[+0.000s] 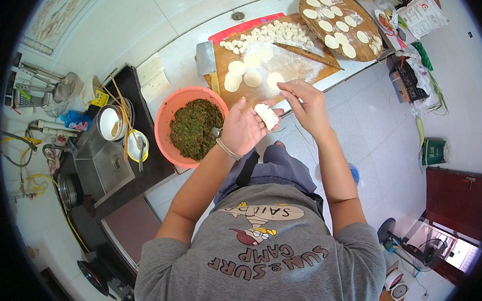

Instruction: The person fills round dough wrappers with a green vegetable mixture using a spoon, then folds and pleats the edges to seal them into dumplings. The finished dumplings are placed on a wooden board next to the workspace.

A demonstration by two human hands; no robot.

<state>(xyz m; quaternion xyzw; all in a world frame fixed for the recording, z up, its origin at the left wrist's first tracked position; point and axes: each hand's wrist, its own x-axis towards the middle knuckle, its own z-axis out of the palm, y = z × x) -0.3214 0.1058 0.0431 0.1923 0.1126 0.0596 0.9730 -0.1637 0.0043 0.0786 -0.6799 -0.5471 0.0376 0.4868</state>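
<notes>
My left hand [243,126] is turned palm up, its fingers cradling a folded white dumpling [266,116]. To its right, my right hand [305,106] reaches over the near edge of the wooden board [304,68]. Its thumb and index finger point forward, slightly apart, beside a round dough wrapper [275,79]. Whether the fingertips touch that wrapper is hard to see. Several more wrappers [252,79] lie on the floured board, with small dough pieces [279,34] behind them. A pink bowl [162,127] of dark green filling [196,129] stands left of my left hand.
On the board lie a cleaver [206,59] at the left and a rolling pin [308,55]. A round wooden tray [362,24] carries several wrappers at the far right. Left are a sink [105,169] and a white bowl [110,122] with chopsticks [126,112].
</notes>
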